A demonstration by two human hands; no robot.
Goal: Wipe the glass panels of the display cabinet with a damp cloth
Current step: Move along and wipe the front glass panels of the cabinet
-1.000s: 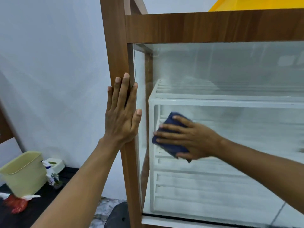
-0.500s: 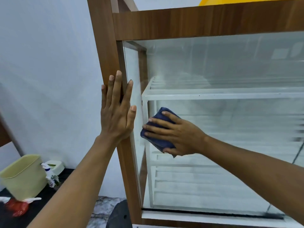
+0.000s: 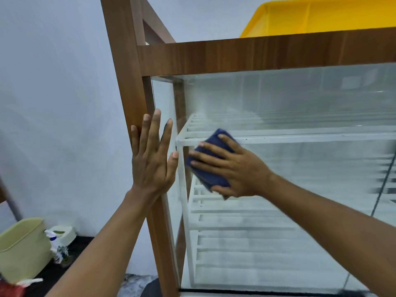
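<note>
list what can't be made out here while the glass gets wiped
Head view, all:
blue cloth: mostly under the right hand; dampness unreadable.
yellow tray: cut off by the top edge; contents unseen.
spray bottle: label too small, blurred.

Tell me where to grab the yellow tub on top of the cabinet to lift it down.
Take the yellow tub by its rim, reaching up from the front over the cabinet's top rail. Its walls flare outward to what looks like a lip that fingers could hook under; the sloped sides offer little purchase. Its right part is out of view, so its width is unclear.
</note>
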